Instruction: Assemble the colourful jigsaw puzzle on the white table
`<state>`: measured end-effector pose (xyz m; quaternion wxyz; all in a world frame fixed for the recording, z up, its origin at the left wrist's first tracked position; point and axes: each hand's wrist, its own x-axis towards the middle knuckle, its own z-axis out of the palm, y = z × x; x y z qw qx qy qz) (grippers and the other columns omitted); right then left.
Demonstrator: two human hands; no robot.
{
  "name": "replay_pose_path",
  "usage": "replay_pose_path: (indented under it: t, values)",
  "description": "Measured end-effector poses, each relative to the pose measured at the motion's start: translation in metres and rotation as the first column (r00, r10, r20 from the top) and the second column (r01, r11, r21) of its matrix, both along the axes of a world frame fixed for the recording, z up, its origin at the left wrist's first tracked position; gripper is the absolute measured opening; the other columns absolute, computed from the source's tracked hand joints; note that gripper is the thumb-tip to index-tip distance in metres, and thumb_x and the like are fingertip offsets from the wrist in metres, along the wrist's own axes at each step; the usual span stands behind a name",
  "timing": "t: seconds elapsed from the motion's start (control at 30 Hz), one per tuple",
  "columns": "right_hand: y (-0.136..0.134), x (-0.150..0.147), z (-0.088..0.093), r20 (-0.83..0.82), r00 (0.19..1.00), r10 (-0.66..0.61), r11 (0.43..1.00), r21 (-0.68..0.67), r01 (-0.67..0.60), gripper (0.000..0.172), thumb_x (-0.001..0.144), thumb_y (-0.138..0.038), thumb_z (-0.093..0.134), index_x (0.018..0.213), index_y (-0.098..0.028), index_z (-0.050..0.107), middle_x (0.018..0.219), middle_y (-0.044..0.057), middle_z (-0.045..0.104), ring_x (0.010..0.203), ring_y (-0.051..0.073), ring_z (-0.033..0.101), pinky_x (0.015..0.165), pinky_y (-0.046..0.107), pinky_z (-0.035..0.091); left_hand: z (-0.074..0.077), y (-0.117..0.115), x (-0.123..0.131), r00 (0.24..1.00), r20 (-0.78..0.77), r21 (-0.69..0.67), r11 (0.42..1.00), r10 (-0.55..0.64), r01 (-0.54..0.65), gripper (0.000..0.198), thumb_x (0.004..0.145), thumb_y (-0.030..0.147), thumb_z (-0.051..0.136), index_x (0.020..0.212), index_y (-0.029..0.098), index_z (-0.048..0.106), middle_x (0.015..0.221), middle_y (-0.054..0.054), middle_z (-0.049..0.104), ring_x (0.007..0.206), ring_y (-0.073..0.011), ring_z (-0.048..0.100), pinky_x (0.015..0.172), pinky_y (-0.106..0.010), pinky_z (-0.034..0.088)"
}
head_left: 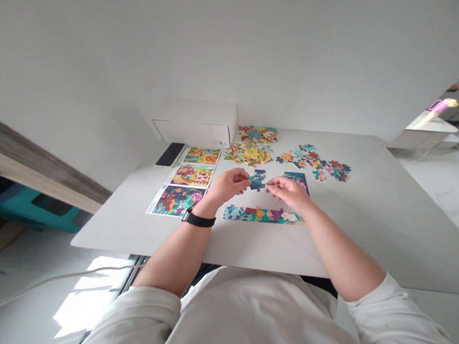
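Observation:
My left hand (232, 184) is closed in a pinch on the left edge of dark blue jigsaw puzzle pieces (258, 179), which look joined together. My right hand (286, 192) is just right of them, its fingers curled together; whether anything small is between the fingertips is hidden. Partly behind the right hand lies an assembled dark blue corner section (295, 176). Nearer me is a joined bottom strip (245, 214) with leaves, flowers and a white animal; the right wrist is near its right end.
Reference picture sheet (192, 175) and phone (170, 154) lie on the left of the white table (369, 227). Loose yellowish pieces (251, 153) are heaped before a white box (195, 131). Darker loose pieces (326, 167) spread at back right. A wall stands behind.

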<state>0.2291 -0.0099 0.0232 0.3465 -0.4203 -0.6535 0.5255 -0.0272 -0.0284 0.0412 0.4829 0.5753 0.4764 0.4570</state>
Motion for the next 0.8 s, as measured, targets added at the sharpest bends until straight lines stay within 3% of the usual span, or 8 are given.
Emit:
replay_pose_path:
  t: [0.17,0.3,0.53,0.8]
  values:
    - [0.002,0.007,0.014,0.014,1.0,0.014,0.999,0.052,-0.015,0.035,0.081,-0.056,0.082,0.09,-0.022,0.075,0.087,0.004,0.078,0.078,0.019,0.068,0.07,0.03,0.05,-0.005,-0.006,0.022,0.996,0.05,-0.024,0.997,-0.078,0.079,0.038,0.08,0.046,0.088,0.093,0.018,0.066,0.083,-0.004,0.076,0.069,-0.0136,0.068,0.063,-0.026,0.057]
    - [0.016,0.044,0.032,-0.045,0.989,-0.144,0.984,0.099,0.148,0.039,0.08,-0.059,0.083,0.085,-0.022,0.071,0.079,0.003,0.074,0.073,0.017,0.065,0.066,0.029,0.049,-0.004,-0.01,0.026,0.991,0.027,-0.018,0.991,-0.129,0.129,0.039,0.083,0.052,0.084,0.094,0.018,0.068,0.097,-0.008,0.08,0.075,-0.0141,0.069,0.067,-0.026,0.058]
    - [0.04,0.106,0.039,-0.184,0.892,-0.412,0.896,0.093,0.433,0.044,0.072,-0.061,0.088,0.082,-0.023,0.068,0.077,0.0,0.071,0.071,0.014,0.065,0.062,0.024,0.047,0.007,-0.008,0.017,0.997,0.073,0.006,1.0,0.025,-0.025,0.045,0.086,0.06,0.081,0.094,0.018,0.069,0.09,-0.007,0.077,0.07,-0.0132,0.068,0.062,-0.023,0.055]
    - [0.041,0.105,0.038,-0.153,0.893,-0.424,0.895,0.081,0.439,0.043,0.071,-0.06,0.088,0.082,-0.023,0.068,0.076,0.001,0.071,0.07,0.013,0.064,0.06,0.023,0.046,0.016,-0.004,0.001,0.964,0.205,0.031,0.983,0.169,-0.179,0.042,0.091,0.059,0.076,0.081,0.019,0.065,0.072,-0.001,0.066,0.059,-0.0108,0.06,0.055,-0.021,0.051]
